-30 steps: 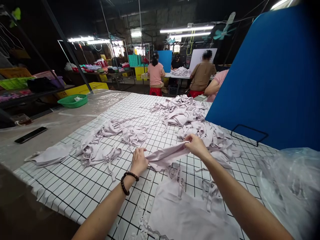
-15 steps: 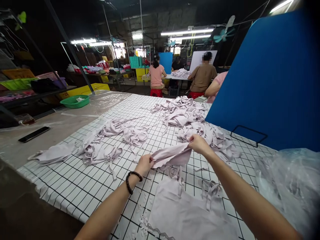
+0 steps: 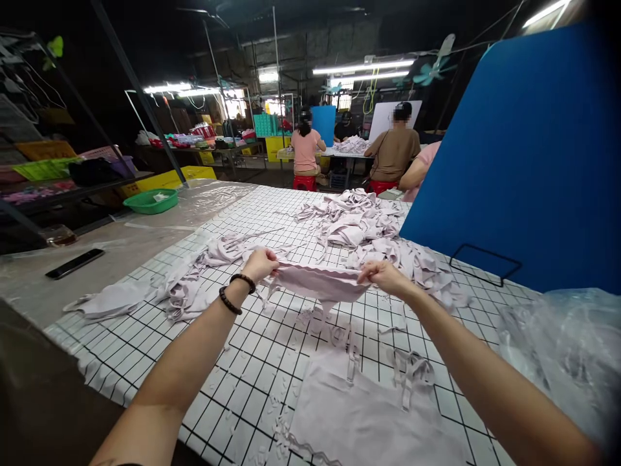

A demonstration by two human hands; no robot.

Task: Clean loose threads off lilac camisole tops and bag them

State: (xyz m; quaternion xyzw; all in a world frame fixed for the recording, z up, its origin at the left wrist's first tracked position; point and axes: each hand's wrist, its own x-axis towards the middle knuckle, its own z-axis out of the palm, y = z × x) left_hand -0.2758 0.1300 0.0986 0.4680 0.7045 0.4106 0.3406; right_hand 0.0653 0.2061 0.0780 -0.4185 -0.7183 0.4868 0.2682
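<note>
Spanning our left hand [image 3: 261, 264] and right hand [image 3: 385, 277]: one lilac garment [image 3: 317, 282], each end pinched between our fingers [image 3: 370, 267]. Smooth cloth, wavy far edge, narrowing near side.

Bright tube lights [image 3: 363, 66], 2 red stools [image 3: 305, 184], dark back wall [image 3: 305, 52].

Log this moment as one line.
left hand: grips pale lilac fabric piece | right hand: grips its opposite end | nearby: pale lilac strapped garment on white black-grid tablecloth
</note>
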